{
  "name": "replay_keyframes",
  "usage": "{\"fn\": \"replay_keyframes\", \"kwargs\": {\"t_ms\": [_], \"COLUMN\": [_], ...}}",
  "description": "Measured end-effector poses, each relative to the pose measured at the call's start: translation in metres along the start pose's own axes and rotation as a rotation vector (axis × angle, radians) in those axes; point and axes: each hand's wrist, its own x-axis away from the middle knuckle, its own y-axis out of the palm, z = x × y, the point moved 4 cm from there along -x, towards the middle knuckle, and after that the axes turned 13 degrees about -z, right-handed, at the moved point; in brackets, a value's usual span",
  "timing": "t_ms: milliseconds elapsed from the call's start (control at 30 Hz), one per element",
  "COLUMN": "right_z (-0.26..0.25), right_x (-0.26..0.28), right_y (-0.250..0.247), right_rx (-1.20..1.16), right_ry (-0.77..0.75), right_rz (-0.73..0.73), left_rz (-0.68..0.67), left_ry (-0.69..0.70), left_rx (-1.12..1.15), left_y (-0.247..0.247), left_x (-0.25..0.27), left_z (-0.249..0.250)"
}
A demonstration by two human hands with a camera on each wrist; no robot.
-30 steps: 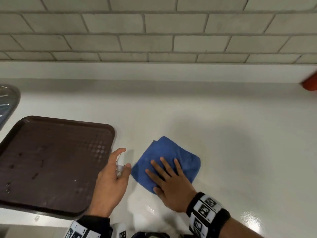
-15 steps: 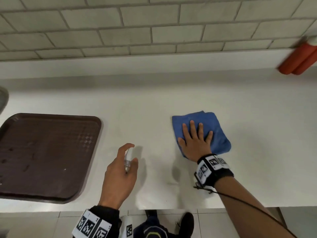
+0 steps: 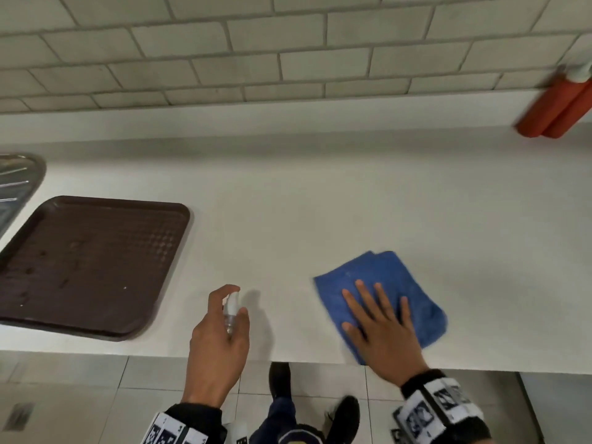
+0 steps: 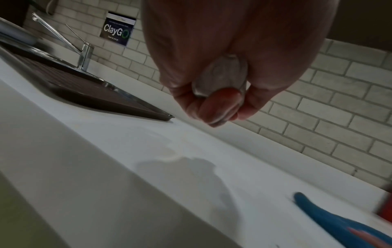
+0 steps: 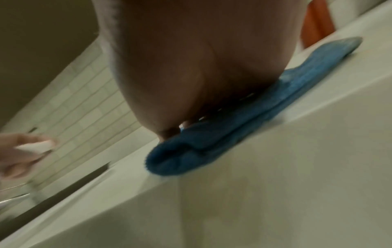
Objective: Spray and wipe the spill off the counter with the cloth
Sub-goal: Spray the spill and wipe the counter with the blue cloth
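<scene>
A folded blue cloth (image 3: pixel 384 277) lies on the white counter (image 3: pixel 320 203) near its front edge. My right hand (image 3: pixel 381 318) presses flat on the cloth with straight, spread fingers; the right wrist view shows the palm bearing down on the blue cloth (image 5: pixel 212 142). My left hand (image 3: pixel 221 328) grips a small clear spray bottle (image 3: pixel 231 310) with a white top, forefinger curled over the nozzle, held above the counter to the cloth's left. From below, the spray bottle (image 4: pixel 220 77) base shows between the curled fingers. A faint wet patch (image 4: pixel 169 152) marks the counter.
A dark brown tray (image 3: pixel 89 264) lies at the left, with a steel sink drainer (image 3: pixel 16 181) and a tap (image 4: pixel 84 52) beyond it. Orange-red bottles (image 3: pixel 560 110) stand at the back right against the tiled wall. The counter's front edge runs just under both hands.
My right hand has slid the cloth from beside the left hand out to the right and then back toward the front edge. The left hand keeps holding the spray bottle in much the same place.
</scene>
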Motion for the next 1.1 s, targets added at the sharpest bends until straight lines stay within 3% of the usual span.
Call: {"fn": "replay_keyframes", "kwargs": {"t_ms": [200,333,533,700,867,967,1100], "right_z": [0.13,0.142,0.093,-0.023,-0.132,-0.133,-0.091], "right_x": [0.015,-0.003,-0.045,-0.072,-0.043,-0.011,0.018], "right_y": [-0.023,-0.038,-0.057,-0.047,-0.003,0.019,0.022], "right_rx": [-0.167,-0.221,-0.256,-0.138,0.006,0.053,-0.028], "right_ry": [0.303,0.403,0.413,0.185,-0.073,-0.128,0.01], "right_rz": [-0.03,-0.048,-0.089,-0.118,-0.037,0.043,0.059], "left_rz": [-0.042,-0.052,-0.062,-0.067,-0.056,-0.079,-0.149], "left_ry": [-0.02,0.012,0.026,0.022,0.001,-0.008,-0.016], "left_rx": [0.008,0.017,0.035,0.046,0.064,0.062,0.067], "left_y": [0.02,0.024,0.01,-0.003,-0.019,-0.024,-0.025], "left_x": [0.023,0.034,0.033,0.028,0.021,0.015,0.002], "left_z": [0.006,0.011,0.004,-0.007,-0.024,-0.033,-0.038]}}
